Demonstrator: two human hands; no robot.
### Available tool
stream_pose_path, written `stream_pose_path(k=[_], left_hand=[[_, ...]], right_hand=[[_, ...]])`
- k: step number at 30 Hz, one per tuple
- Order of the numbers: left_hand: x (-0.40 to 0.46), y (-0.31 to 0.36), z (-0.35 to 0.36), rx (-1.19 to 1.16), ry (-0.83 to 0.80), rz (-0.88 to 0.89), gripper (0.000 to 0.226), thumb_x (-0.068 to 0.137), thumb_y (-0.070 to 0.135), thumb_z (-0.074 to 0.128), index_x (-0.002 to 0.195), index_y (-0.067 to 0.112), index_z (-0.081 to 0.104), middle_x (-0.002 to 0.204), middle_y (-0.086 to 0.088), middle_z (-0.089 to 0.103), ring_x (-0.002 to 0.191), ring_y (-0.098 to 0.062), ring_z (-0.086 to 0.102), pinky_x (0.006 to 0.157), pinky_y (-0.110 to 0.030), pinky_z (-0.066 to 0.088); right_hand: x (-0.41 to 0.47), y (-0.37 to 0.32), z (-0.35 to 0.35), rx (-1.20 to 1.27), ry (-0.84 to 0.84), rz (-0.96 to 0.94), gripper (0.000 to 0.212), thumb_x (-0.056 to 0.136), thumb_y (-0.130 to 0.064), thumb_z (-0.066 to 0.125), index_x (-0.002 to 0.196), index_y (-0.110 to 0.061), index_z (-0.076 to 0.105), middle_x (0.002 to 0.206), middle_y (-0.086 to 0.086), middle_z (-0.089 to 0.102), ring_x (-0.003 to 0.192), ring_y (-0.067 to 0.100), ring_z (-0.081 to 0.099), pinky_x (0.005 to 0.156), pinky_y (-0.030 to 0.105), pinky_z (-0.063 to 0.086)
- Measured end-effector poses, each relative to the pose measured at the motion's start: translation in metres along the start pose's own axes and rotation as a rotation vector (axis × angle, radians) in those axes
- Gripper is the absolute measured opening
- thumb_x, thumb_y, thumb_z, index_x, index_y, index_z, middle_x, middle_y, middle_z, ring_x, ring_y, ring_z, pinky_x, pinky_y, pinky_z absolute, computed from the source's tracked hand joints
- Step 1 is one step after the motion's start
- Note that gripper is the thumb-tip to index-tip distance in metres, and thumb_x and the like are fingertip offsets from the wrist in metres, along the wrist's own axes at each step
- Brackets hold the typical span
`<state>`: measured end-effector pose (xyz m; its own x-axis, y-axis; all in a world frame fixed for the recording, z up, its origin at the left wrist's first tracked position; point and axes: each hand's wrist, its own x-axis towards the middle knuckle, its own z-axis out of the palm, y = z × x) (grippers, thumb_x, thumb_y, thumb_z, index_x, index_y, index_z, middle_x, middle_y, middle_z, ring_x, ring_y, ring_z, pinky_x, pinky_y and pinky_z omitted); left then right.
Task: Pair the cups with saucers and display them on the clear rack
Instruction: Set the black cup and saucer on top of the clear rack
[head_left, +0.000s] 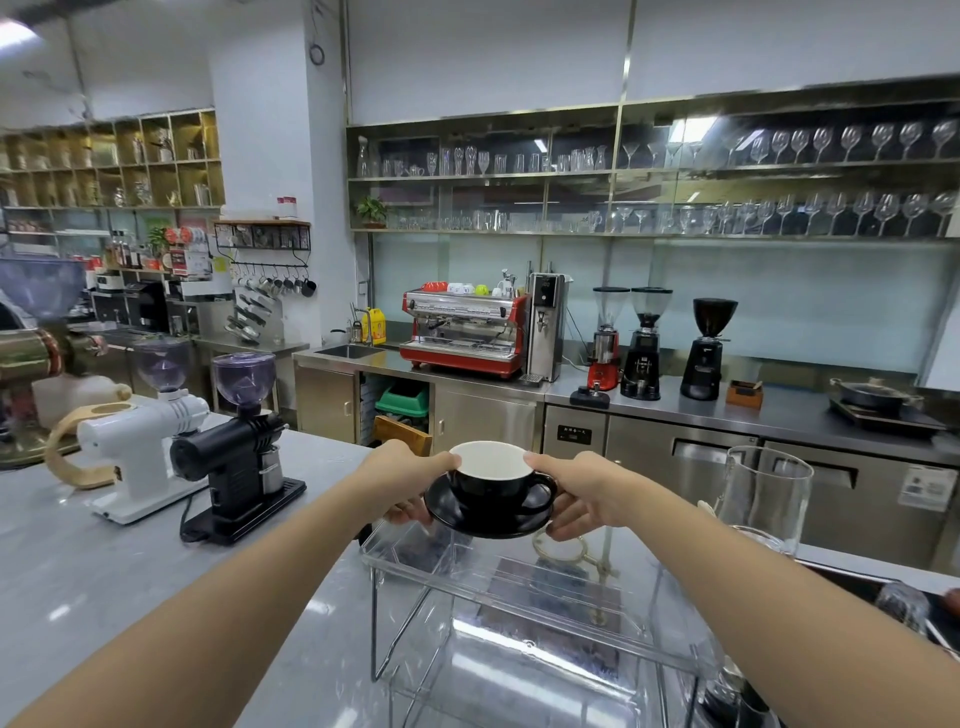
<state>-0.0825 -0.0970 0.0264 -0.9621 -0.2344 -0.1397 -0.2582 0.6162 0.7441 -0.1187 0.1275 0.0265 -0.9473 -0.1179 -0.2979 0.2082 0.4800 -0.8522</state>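
The clear rack (524, 587) stands at the counter's (104, 561) near edge. Above its far edge, a black saucer (488, 517) bearing a black cup (491, 480) is gripped by the left hand (410, 483) and right hand (582, 493), thumbs against the cup's rim.

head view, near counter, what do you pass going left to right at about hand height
white grinder → black grinder → left hand → black cup on its black saucer → right hand → clear glass pitcher
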Motion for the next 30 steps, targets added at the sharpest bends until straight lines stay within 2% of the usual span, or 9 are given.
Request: stream_pose_path(k=[3, 7, 10, 13, 17, 22, 27, 30], left_hand=[[0.000, -0.001, 0.001, 0.032, 0.044, 0.003, 0.056, 0.090, 0.057, 0.060, 0.096, 0.001, 0.064, 0.071, -0.014, 0.074, 0.032, -0.011, 0.053, 0.046, -0.021, 0.048], [-0.003, -0.001, -0.001, 0.020, 0.081, 0.006, 0.056, 0.090, 0.057, 0.058, 0.092, 0.001, 0.066, 0.070, -0.012, 0.074, 0.044, -0.016, 0.055, 0.047, -0.022, 0.048], [-0.009, 0.000, -0.005, -0.017, 0.110, 0.011, 0.051, 0.092, 0.053, 0.057, 0.085, 0.003, 0.064, 0.065, -0.010, 0.071, 0.045, -0.016, 0.056, 0.044, -0.020, 0.047], [-0.017, 0.004, -0.008, -0.065, 0.129, 0.044, 0.050, 0.092, 0.049, 0.058, 0.086, 0.001, 0.067, 0.062, -0.009, 0.070, 0.041, -0.015, 0.053, 0.041, -0.019, 0.045], [-0.029, 0.013, -0.006, -0.122, 0.132, 0.101, 0.050, 0.090, 0.048, 0.061, 0.084, -0.001, 0.070, 0.062, -0.010, 0.070, 0.043, -0.016, 0.053, 0.045, -0.021, 0.045], [-0.052, 0.033, 0.005, -0.223, 0.061, 0.165, 0.048, 0.090, 0.047, 0.063, 0.086, 0.000, 0.071, 0.063, -0.010, 0.071, 0.041, -0.014, 0.050, 0.039, -0.019, 0.043], [-0.081, 0.056, 0.026, -0.329, -0.055, 0.257, 0.047, 0.091, 0.047, 0.063, 0.090, 0.000, 0.071, 0.066, -0.011, 0.072, 0.042, -0.014, 0.048, 0.041, -0.021, 0.044], [-0.096, 0.072, 0.041, -0.341, -0.100, 0.300, 0.047, 0.091, 0.048, 0.062, 0.088, 0.002, 0.071, 0.067, -0.011, 0.072, 0.042, -0.013, 0.051, 0.040, -0.021, 0.046]], right_hand=[[0.000, -0.001, -0.001, -0.028, 0.028, -0.017, 0.061, 0.085, -0.055, 0.062, 0.112, -0.002, 0.052, 0.101, 0.023, 0.066, 0.077, 0.036, 0.074, 0.071, 0.047, 0.062], [-0.003, -0.003, -0.008, -0.022, 0.049, -0.012, 0.068, 0.083, -0.058, 0.063, 0.112, 0.003, 0.058, 0.103, 0.021, 0.065, 0.073, 0.034, 0.075, 0.067, 0.043, 0.063], [-0.010, -0.004, -0.015, -0.020, 0.080, -0.020, 0.063, 0.085, -0.054, 0.063, 0.108, 0.004, 0.060, 0.100, 0.018, 0.066, 0.071, 0.032, 0.074, 0.065, 0.041, 0.063], [-0.020, -0.004, -0.024, -0.008, 0.102, -0.035, 0.056, 0.087, -0.048, 0.064, 0.108, 0.004, 0.060, 0.100, 0.019, 0.065, 0.071, 0.032, 0.074, 0.067, 0.041, 0.063], [-0.037, -0.006, -0.034, -0.001, 0.122, -0.059, 0.048, 0.090, -0.042, 0.063, 0.104, 0.004, 0.060, 0.103, 0.020, 0.066, 0.072, 0.031, 0.072, 0.067, 0.039, 0.062], [-0.062, 0.000, -0.054, 0.015, 0.160, -0.095, 0.044, 0.090, -0.038, 0.064, 0.102, 0.003, 0.062, 0.099, 0.019, 0.067, 0.070, 0.029, 0.072, 0.062, 0.035, 0.061], [-0.093, 0.018, -0.074, 0.009, 0.178, -0.116, 0.042, 0.091, -0.037, 0.063, 0.106, 0.002, 0.062, 0.103, 0.019, 0.067, 0.069, 0.027, 0.070, 0.054, 0.031, 0.059], [-0.111, 0.031, -0.090, 0.031, 0.193, -0.125, 0.041, 0.092, -0.037, 0.062, 0.106, 0.001, 0.062, 0.104, 0.021, 0.068, 0.071, 0.028, 0.070, 0.060, 0.034, 0.060]])
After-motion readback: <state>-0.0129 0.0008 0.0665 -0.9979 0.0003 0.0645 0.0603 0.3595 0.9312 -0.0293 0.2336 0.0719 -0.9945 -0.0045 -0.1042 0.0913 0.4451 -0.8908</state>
